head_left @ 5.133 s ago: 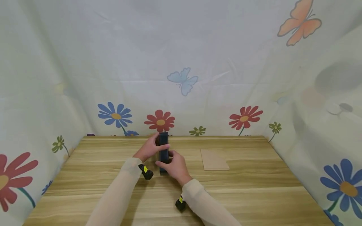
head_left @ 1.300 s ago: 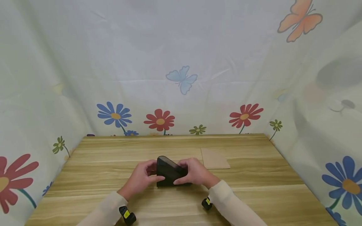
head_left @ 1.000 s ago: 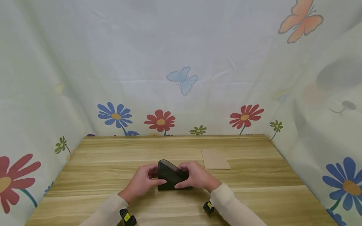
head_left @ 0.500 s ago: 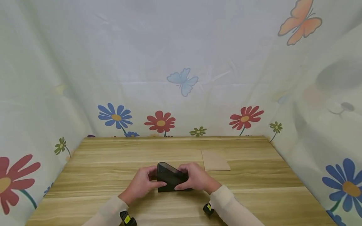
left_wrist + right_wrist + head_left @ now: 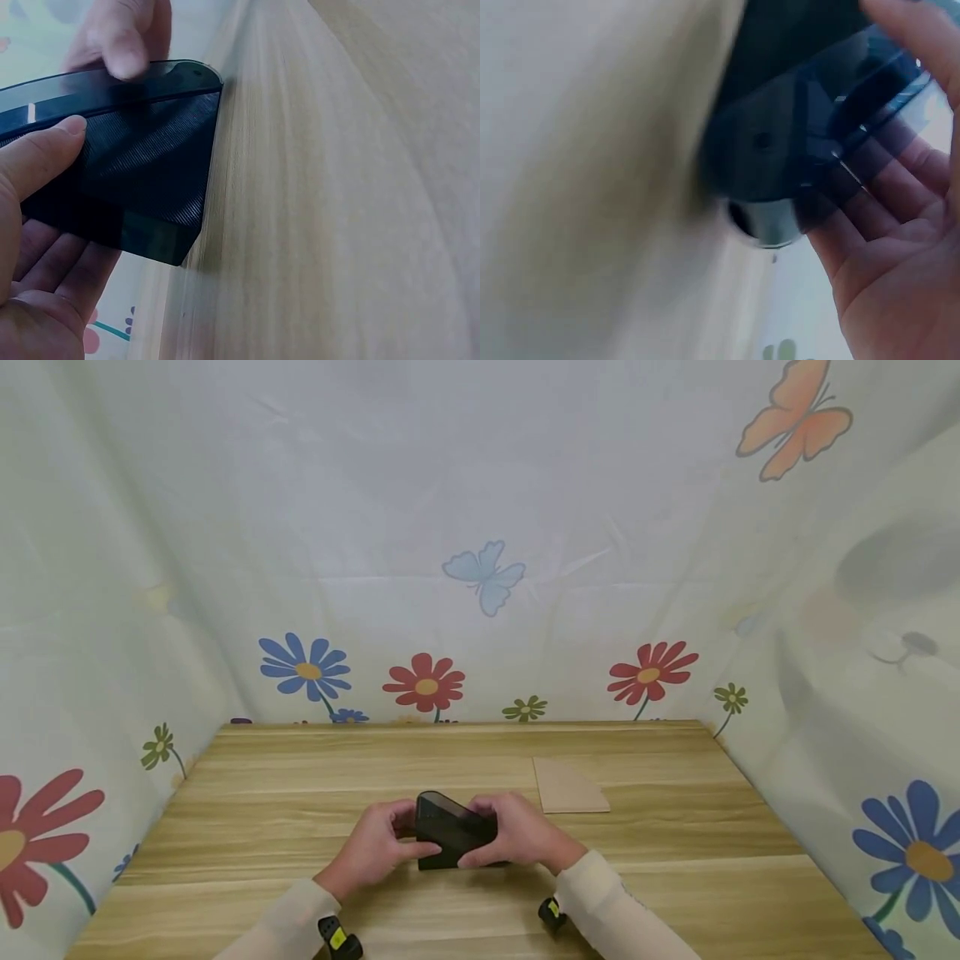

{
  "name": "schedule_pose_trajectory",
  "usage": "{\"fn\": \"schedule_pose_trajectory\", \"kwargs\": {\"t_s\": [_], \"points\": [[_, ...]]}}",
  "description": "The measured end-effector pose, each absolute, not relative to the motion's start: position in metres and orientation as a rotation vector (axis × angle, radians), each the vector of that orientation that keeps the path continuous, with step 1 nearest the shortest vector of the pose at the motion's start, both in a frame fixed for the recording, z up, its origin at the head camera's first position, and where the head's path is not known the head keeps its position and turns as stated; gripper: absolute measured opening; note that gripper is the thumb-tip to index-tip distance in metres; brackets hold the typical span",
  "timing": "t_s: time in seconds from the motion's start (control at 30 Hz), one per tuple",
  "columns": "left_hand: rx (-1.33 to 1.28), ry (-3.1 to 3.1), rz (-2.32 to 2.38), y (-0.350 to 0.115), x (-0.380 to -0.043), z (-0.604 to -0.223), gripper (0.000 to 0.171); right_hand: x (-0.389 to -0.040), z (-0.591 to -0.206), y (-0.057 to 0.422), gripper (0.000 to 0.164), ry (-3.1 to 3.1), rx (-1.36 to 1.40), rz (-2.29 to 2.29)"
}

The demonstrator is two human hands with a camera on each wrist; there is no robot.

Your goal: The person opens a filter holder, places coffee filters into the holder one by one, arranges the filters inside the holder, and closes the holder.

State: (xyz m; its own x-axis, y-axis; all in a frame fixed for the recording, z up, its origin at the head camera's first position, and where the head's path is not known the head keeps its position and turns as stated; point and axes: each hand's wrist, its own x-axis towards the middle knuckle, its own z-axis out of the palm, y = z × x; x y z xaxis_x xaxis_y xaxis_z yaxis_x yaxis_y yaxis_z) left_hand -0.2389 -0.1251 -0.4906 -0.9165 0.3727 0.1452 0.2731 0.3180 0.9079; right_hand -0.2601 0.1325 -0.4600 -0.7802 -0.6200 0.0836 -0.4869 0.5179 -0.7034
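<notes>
A dark wedge-shaped plastic case (image 5: pixel 442 839) sits sideways at the middle of the table, its taller end to the left. Its long edge is smoky and see-through; the left wrist view shows a finely ribbed flat side on the case (image 5: pixel 150 165). My left hand (image 5: pixel 375 847) grips the left end, thumb on the near face and fingers behind. On the sloping right end, my right hand (image 5: pixel 521 831) holds it the same way. Beneath the blurred case (image 5: pixel 780 135) in the right wrist view, a silvery round part (image 5: pixel 772 229) shows. Fingers behind the case are partly hidden.
A flat tan board piece (image 5: pixel 570 789) with one curved edge lies on the wooden table (image 5: pixel 300 777), behind and right of the hands. A flowered cloth (image 5: pixel 337 527) hangs around the back and sides.
Five seconds ago the case pointed away from me, farther back; it has since come nearer and been turned sideways. During the last half second, my right thumb shifted slightly left; otherwise little moved.
</notes>
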Motion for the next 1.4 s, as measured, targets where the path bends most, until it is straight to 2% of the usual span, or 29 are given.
{"fn": "schedule_pose_trajectory", "kwargs": {"t_s": [0.13, 0.27, 0.47, 0.83, 1.03, 1.4], "points": [[0.612, 2.477, 1.683, -0.124, -0.239, -0.49, 0.041, -0.259, -0.446, 0.126, 0.062, 2.528, -0.969, -1.213], [0.614, 2.491, 1.678, -0.124, -0.238, -0.488, 0.038, -0.255, -0.428, 0.115, 0.065, 2.537, -0.981, -1.288], [0.61, 2.503, 1.665, -0.125, -0.237, -0.486, 0.036, -0.25, -0.413, 0.097, 0.063, 2.555, -1.001, -1.32], [0.61, 2.503, 1.651, -0.127, -0.238, -0.486, 0.038, -0.249, -0.411, 0.082, 0.057, 2.574, -1.085, -1.236], [0.638, 2.485, 1.673, -0.126, -0.238, -0.487, 0.038, -0.249, -0.411, 0.08, 0.047, 2.604, -1.037, -1.227], [0.614, 2.501, 1.662, -0.125, -0.238, -0.487, 0.037, -0.249, -0.405, 0.095, 0.046, 2.605, -0.974, -1.299]]}}
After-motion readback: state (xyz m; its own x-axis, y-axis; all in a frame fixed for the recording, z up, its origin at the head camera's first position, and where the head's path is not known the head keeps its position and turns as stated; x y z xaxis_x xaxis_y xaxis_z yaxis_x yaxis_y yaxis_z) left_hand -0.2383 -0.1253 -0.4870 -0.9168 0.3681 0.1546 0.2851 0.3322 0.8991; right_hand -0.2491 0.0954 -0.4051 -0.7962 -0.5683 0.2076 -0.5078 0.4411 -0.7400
